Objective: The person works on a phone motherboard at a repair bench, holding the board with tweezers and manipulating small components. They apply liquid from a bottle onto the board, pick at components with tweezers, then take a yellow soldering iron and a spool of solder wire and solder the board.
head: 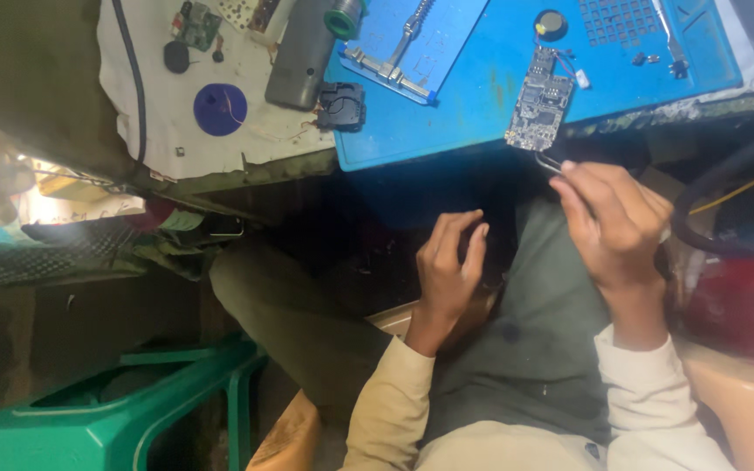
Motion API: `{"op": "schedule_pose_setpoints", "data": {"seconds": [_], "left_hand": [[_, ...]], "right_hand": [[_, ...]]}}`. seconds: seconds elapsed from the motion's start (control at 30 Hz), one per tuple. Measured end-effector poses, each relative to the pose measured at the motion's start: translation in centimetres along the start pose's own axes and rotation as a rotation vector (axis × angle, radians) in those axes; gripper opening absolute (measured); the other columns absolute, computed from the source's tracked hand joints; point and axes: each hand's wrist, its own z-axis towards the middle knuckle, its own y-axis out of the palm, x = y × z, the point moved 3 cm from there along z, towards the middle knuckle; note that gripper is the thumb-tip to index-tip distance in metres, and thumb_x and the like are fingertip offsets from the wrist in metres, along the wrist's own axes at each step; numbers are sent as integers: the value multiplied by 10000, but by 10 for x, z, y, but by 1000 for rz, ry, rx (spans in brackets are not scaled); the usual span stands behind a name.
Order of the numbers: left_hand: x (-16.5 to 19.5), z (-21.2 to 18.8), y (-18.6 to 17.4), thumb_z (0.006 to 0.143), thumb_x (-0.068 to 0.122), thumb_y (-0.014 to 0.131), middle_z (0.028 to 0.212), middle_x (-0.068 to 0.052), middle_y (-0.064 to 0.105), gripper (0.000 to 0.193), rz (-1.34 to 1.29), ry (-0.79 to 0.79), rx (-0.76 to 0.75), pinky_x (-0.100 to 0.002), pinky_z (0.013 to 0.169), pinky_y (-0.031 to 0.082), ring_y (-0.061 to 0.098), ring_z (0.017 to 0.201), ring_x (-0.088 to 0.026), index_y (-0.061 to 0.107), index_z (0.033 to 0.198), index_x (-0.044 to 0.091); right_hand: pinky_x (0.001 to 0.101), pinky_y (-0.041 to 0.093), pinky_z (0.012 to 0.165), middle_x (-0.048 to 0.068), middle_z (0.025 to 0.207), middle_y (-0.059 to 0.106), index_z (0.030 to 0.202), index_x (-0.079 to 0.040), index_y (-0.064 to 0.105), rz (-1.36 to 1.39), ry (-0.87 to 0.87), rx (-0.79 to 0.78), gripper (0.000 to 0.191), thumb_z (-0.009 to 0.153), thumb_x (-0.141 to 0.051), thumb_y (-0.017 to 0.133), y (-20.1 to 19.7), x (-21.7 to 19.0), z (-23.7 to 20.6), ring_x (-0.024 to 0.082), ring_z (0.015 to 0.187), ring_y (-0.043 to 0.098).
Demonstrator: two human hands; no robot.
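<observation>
Right hand [613, 222] is pinching tweezers [550, 162] that are touching the circuit board [540, 98], which is sitting at its 11 o'clock on the blue mat [482, 96], long axis toward 12. Left hand [449, 266] is curling empty, farther off.

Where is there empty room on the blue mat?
The blue mat is bare in its middle, between the metal clamp and the circuit board, and along its near-left edge. Its far-right corner is crowded by the grid tray and small parts.
</observation>
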Motion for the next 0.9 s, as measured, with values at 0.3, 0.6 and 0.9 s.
{"op": "schedule_pose_setpoints", "data": {"seconds": [0.3,0.6,0.9], "left_hand": [[-47,2,-13,969,50,707,934,-103,692,208,-41,-170,-103,-309,645,534,683,714,-197,676,1174,32],[-58,4,-20,969,89,708,941,-84,716,231,-20,-237,-151,-293,586,511,645,638,-146,676,1192,36],[-52,9,-20,972,107,706,952,-115,706,207,-20,-187,-163,-340,675,550,706,756,-243,679,1168,48]], "right_hand": [[384,504,674,96,1086,652,1417,-157,707,-130,125,-207,544,909,32,766,13,-30,30,264,804,640],[423,534,722,116,1044,661,1380,-107,644,-128,75,-156,522,891,68,692,17,-39,33,299,839,676],[354,578,764,148,1028,712,1203,39,512,251,316,-118,279,971,-25,652,2,-45,20,282,931,731]]}}
